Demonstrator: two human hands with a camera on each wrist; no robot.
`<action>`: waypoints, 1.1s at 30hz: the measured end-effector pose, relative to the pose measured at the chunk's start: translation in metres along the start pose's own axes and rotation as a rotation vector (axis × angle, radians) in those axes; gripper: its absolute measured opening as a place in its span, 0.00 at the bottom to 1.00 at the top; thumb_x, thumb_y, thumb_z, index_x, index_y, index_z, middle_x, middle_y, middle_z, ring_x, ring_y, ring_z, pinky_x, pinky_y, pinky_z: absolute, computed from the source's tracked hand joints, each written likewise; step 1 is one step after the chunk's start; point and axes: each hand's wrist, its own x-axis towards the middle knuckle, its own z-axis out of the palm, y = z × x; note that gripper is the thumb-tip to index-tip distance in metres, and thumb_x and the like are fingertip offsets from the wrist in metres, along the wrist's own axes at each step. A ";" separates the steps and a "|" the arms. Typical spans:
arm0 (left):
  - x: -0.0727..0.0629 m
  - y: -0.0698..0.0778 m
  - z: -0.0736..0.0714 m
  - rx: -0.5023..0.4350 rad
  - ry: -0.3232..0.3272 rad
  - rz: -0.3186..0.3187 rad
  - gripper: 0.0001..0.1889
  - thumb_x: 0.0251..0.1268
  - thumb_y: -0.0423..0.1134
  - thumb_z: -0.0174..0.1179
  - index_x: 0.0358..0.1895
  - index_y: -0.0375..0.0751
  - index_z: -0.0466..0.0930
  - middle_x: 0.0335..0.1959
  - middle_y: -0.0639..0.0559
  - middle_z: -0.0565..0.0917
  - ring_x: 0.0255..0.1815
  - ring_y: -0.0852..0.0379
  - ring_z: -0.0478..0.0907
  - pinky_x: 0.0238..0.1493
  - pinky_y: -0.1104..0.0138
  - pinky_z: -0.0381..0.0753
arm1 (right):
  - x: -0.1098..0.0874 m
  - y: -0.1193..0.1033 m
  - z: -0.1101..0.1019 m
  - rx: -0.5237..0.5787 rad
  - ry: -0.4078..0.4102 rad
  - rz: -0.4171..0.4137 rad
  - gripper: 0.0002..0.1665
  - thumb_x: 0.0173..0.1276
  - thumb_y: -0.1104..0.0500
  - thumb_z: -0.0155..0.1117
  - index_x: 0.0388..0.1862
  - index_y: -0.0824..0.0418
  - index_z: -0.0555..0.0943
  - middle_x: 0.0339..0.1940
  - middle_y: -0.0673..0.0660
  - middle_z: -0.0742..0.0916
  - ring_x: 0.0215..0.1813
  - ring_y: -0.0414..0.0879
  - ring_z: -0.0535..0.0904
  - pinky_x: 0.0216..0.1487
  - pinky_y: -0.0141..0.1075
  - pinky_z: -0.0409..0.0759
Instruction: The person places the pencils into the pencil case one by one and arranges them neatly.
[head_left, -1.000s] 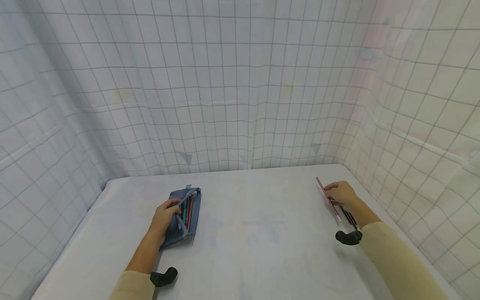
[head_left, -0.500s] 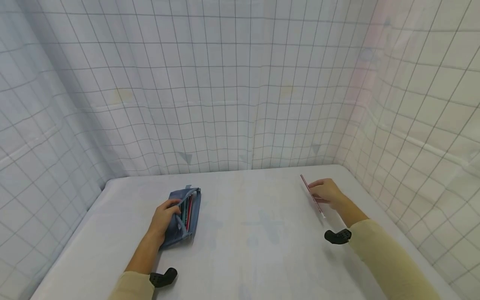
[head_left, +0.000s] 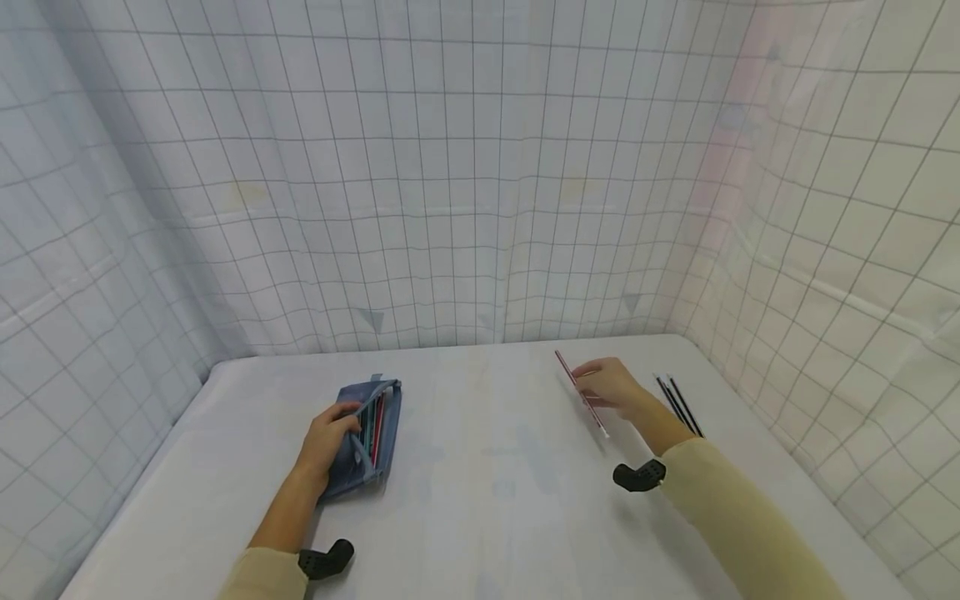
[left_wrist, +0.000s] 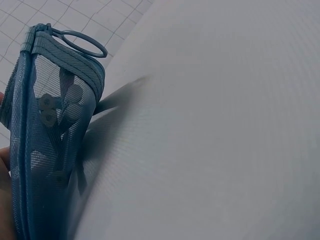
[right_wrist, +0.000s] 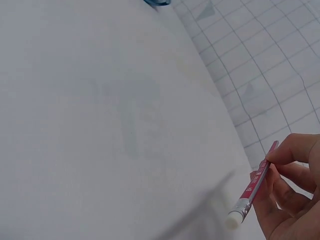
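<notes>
My left hand [head_left: 324, 442] grips the near side of a blue mesh zip pouch [head_left: 392, 442], its mouth spread apart. Red and green pencils [head_left: 377, 429] show inside it. In the left wrist view the pouch [left_wrist: 85, 65] has a ring pull at its top, and round pencil ends show through the mesh. My right hand [head_left: 611, 387] pinches a red pencil [head_left: 562, 362] over the right half of the table. Its white eraser [right_wrist: 233, 220] and silver ferrule point toward the camera in the right wrist view, with thumb and fingers [right_wrist: 290, 150] around the shaft.
Several dark pencils [head_left: 678, 404] lie on the white table [head_left: 480, 500] to the right, partly behind my right forearm. Grid-patterned white curtains [head_left: 465, 167] enclose the table at the back and both sides. A black wrist camera [head_left: 639, 476] juts from my right sleeve.
My right hand has carried the red pencil leftward, away from the dark pencils, which now show more fully. My left hand and the pouch have stayed in place.
</notes>
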 end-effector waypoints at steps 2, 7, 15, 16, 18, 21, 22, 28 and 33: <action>0.000 0.000 0.000 0.002 -0.003 0.008 0.31 0.63 0.32 0.50 0.72 0.30 0.68 0.70 0.31 0.67 0.67 0.37 0.59 0.71 0.45 0.49 | 0.003 -0.004 0.010 0.021 -0.009 0.000 0.18 0.72 0.68 0.62 0.59 0.71 0.81 0.51 0.67 0.85 0.46 0.54 0.84 0.45 0.40 0.85; 0.000 0.001 0.000 0.008 -0.012 0.013 0.32 0.63 0.32 0.50 0.73 0.31 0.68 0.70 0.32 0.67 0.66 0.38 0.60 0.69 0.45 0.50 | 0.009 -0.013 0.034 0.053 -0.045 0.005 0.17 0.71 0.69 0.64 0.58 0.71 0.82 0.51 0.67 0.86 0.45 0.53 0.85 0.44 0.40 0.85; 0.002 0.000 -0.001 -0.002 -0.013 0.008 0.32 0.64 0.32 0.50 0.74 0.31 0.68 0.68 0.32 0.67 0.64 0.39 0.60 0.67 0.47 0.52 | 0.012 -0.025 0.062 0.118 -0.077 0.001 0.16 0.71 0.70 0.64 0.56 0.71 0.83 0.52 0.69 0.86 0.44 0.54 0.85 0.41 0.39 0.85; 0.002 -0.001 -0.001 -0.002 -0.010 0.005 0.32 0.64 0.32 0.50 0.74 0.31 0.68 0.68 0.32 0.68 0.64 0.39 0.60 0.67 0.47 0.52 | 0.012 -0.026 0.065 0.125 -0.085 0.000 0.16 0.70 0.70 0.64 0.56 0.71 0.83 0.52 0.69 0.86 0.44 0.55 0.85 0.41 0.40 0.85; 0.002 -0.001 -0.002 -0.001 -0.009 -0.002 0.32 0.64 0.32 0.50 0.74 0.31 0.68 0.69 0.32 0.67 0.65 0.38 0.60 0.68 0.46 0.51 | 0.012 -0.028 0.072 0.139 -0.098 0.003 0.16 0.70 0.70 0.65 0.56 0.70 0.83 0.52 0.69 0.86 0.44 0.55 0.86 0.41 0.40 0.85; 0.002 0.000 -0.002 -0.001 -0.010 -0.005 0.32 0.64 0.32 0.50 0.74 0.31 0.68 0.69 0.32 0.67 0.65 0.38 0.60 0.68 0.46 0.51 | 0.013 -0.029 0.083 0.154 -0.114 -0.002 0.16 0.69 0.69 0.65 0.55 0.70 0.84 0.52 0.69 0.86 0.44 0.55 0.86 0.41 0.39 0.85; 0.001 0.000 -0.002 -0.002 -0.011 -0.006 0.32 0.64 0.32 0.50 0.74 0.31 0.68 0.69 0.32 0.67 0.65 0.38 0.60 0.68 0.46 0.51 | 0.013 -0.030 0.087 0.160 -0.120 -0.005 0.16 0.69 0.69 0.66 0.55 0.70 0.84 0.51 0.68 0.86 0.43 0.55 0.86 0.41 0.39 0.85; 0.001 0.005 -0.001 -0.015 -0.020 -0.014 0.32 0.66 0.33 0.49 0.75 0.31 0.67 0.70 0.32 0.66 0.67 0.38 0.58 0.69 0.45 0.49 | 0.014 -0.033 0.113 0.236 -0.171 -0.002 0.16 0.67 0.70 0.66 0.54 0.71 0.84 0.38 0.59 0.87 0.34 0.46 0.83 0.37 0.36 0.84; -0.001 0.006 0.000 -0.019 -0.024 -0.020 0.32 0.66 0.33 0.49 0.75 0.30 0.66 0.71 0.32 0.66 0.67 0.38 0.58 0.70 0.45 0.47 | 0.011 -0.035 0.133 0.275 -0.219 0.010 0.18 0.68 0.71 0.65 0.57 0.74 0.83 0.35 0.55 0.85 0.32 0.44 0.81 0.36 0.35 0.83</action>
